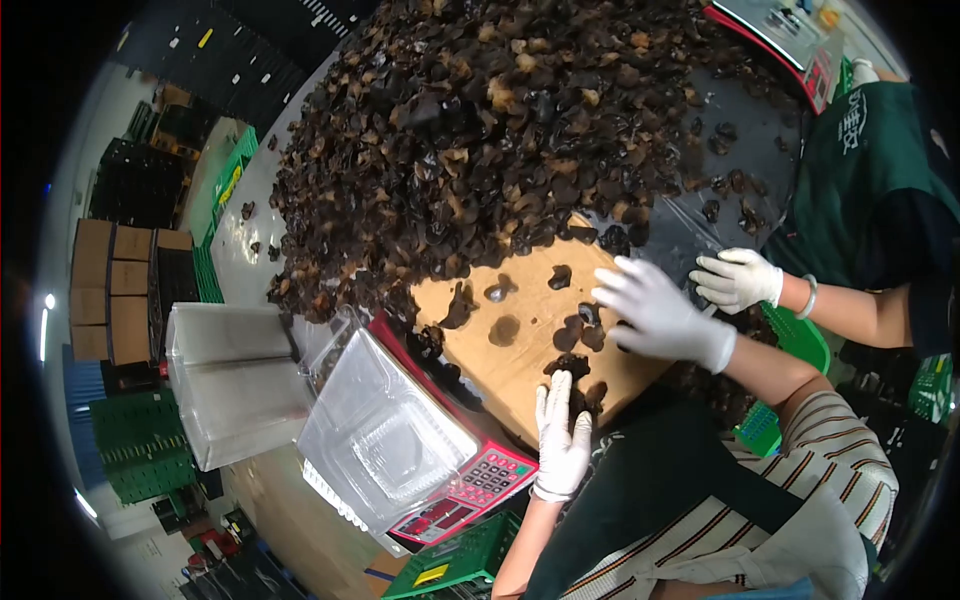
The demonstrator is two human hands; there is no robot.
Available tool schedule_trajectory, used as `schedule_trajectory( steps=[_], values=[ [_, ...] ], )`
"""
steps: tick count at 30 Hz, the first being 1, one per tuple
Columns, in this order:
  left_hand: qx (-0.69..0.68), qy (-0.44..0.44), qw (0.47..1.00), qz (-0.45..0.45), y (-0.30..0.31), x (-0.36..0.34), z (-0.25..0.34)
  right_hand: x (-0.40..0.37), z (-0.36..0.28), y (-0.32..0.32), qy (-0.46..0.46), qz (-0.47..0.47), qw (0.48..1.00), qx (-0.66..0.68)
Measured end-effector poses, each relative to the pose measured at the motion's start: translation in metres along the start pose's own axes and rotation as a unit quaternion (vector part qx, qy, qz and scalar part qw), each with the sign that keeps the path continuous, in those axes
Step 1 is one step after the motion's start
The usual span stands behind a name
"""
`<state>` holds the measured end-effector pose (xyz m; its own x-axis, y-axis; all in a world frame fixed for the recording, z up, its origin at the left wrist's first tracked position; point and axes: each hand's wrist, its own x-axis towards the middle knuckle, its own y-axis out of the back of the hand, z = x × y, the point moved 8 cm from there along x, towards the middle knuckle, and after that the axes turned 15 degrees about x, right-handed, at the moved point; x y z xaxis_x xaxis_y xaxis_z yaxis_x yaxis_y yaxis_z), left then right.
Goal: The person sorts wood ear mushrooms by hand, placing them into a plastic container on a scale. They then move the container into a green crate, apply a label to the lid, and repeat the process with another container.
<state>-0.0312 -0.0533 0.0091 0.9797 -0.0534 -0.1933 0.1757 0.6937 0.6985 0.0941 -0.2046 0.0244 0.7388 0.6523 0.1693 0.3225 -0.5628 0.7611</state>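
Observation:
My left hand point(563, 442), in a white glove, lies with its fingers stretched out at the near edge of a flat cardboard sheet point(470, 340). Its fingertips touch a dark wood ear mushroom point(568, 367), and another lies just beside them. Over the right part of the cardboard is my right hand point(660, 312), also gloved, blurred, with fingers spread and nothing visible in them. Several loose wood ear mushrooms point(560, 277) are scattered on the cardboard between and beyond my hands.
A large heap of wood ear mushrooms point(480, 130) covers the table. A red scale point(490, 478) holding clear plastic trays point(390, 440) stands at left. A co-worker's gloved hand point(738, 280) is close to my right hand. Another scale point(815, 75) sits at the far right.

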Motion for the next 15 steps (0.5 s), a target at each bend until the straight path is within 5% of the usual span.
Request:
schedule_trajectory(
  steps=[2,4,8,10,12,14,15],
  values=[
    [0.057,-0.022,0.997,0.039,0.014,0.014,0.012,-0.005,-0.019,-0.032,-0.003,-0.058,0.998,-0.031],
    [0.115,-0.031,0.986,0.118,0.039,0.03,0.018,-0.013,-0.034,-0.038,0.048,-0.021,0.993,0.105],
    [0.196,-0.003,0.957,0.212,0.074,0.087,-0.001,0.026,-0.003,-0.016,0.064,0.08,0.981,0.166],
    [0.214,0.093,0.948,0.217,0.079,0.119,-0.023,0.051,0.01,0.013,0.076,0.194,0.977,0.036],
    [0.287,0.181,0.922,0.184,0.073,0.137,-0.032,0.076,0.036,0.016,-0.037,0.215,0.975,-0.038],
    [0.344,0.195,0.913,0.1,0.058,0.142,-0.032,0.08,0.038,0.001,-0.028,0.171,0.982,-0.076],
    [0.346,0.046,0.924,0.158,0.045,0.142,-0.042,0.075,0.031,-0.009,-0.015,0.115,0.992,-0.042]
  ],
)
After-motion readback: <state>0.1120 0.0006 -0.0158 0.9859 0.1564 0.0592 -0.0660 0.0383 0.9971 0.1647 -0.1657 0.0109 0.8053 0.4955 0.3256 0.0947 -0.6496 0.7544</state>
